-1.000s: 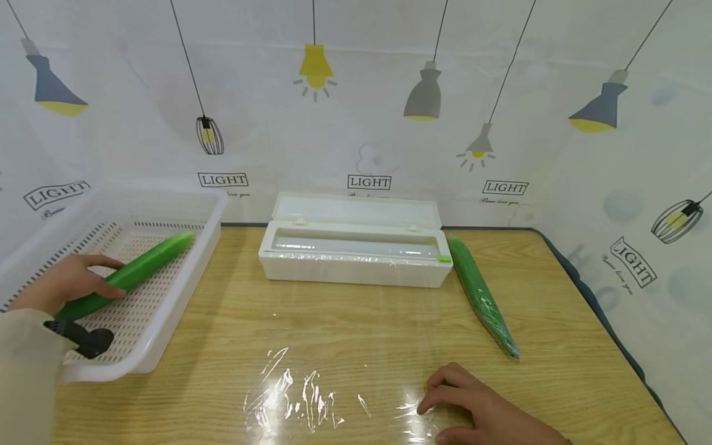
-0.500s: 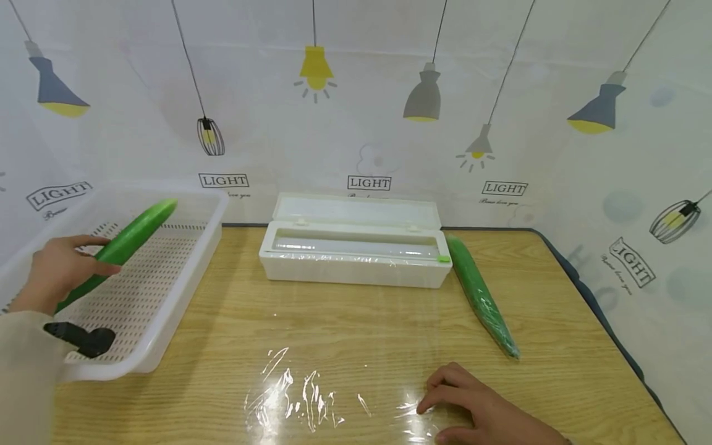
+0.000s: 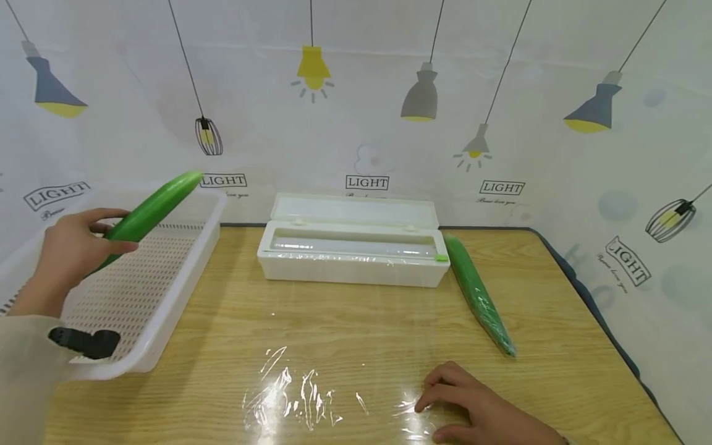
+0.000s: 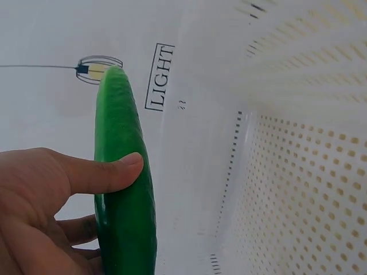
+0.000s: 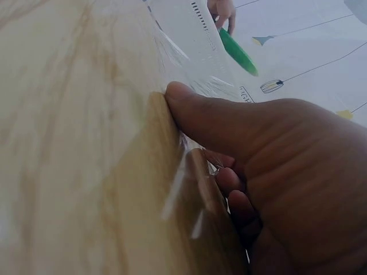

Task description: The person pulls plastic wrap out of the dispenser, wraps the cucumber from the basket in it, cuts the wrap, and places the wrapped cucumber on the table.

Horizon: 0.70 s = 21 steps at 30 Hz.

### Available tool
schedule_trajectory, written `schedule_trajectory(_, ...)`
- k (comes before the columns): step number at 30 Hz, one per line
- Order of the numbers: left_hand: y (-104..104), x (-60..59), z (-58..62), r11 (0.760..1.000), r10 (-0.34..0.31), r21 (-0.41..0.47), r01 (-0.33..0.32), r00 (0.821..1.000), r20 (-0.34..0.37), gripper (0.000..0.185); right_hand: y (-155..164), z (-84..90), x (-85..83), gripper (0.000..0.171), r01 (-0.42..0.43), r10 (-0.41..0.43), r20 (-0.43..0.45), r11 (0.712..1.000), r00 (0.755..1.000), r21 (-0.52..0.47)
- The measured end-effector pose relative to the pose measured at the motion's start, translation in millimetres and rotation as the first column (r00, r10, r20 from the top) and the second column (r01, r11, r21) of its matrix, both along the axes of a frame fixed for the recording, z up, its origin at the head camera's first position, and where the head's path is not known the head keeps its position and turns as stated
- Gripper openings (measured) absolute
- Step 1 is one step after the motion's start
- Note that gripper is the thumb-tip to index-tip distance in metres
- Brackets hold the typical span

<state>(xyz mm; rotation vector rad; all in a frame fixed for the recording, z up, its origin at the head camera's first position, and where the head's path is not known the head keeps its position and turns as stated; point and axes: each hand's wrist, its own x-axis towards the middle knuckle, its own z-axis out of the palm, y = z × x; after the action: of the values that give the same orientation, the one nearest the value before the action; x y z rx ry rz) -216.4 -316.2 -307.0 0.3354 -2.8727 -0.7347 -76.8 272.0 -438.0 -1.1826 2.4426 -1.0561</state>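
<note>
My left hand (image 3: 72,250) grips a bare green cucumber (image 3: 158,204) near its lower end and holds it tilted in the air above the white perforated basket (image 3: 183,290). In the left wrist view the thumb (image 4: 97,172) lies across the cucumber (image 4: 123,189), with the basket wall (image 4: 298,189) behind it. My right hand (image 3: 473,408) rests with bent fingers on a sheet of cling film (image 3: 311,395) spread over the near part of the table. The right wrist view shows the thumb (image 5: 229,120) pressing the film (image 5: 183,172) flat.
An open white cling film dispenser (image 3: 356,253) stands at the table's back middle. A film-wrapped cucumber (image 3: 478,296) lies to its right, pointing toward me. The wooden table (image 3: 556,346) ends at a dark edge on the right. A lamp-patterned backdrop surrounds it.
My left hand has lifted the bare cucumber out of the basket, up and to the right. The right hand has stayed on the film.
</note>
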Motion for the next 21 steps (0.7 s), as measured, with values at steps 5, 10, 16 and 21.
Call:
schedule_trajectory(5, 18, 2.5, 13.1, 0.997, -0.074, 0.016, 0.075, 0.996, -0.044, 0.068, 0, 1.0, 0.6, 0.032, 0.031, -0.032, 0.044, 0.999, 0.999, 0.014)
schedule_trajectory(10, 47, 7.3, 28.4, 0.982, -0.182, 0.033, 0.186, 0.978, -0.1, 0.065, 0, 0.8, 1.0, 0.032, 0.04, -0.04, 0.047, 0.999, 0.998, 0.002)
schedule_trajectory(16, 77, 14.6, 38.4, 0.966, -0.249, 0.036, 0.255, 0.96, -0.128, 0.061, 0, -2.8, -0.9, 0.035, -0.03, 0.028, -0.064, 0.999, 0.998, -0.039)
schedule_trajectory(21, 101, 25.0, 39.4, 0.947, -0.306, 0.049, 0.316, 0.94, -0.153, 0.058, 1, -2.8, -1.5, 0.035, -0.028, 0.026, -0.062, 0.999, 0.998, -0.039)
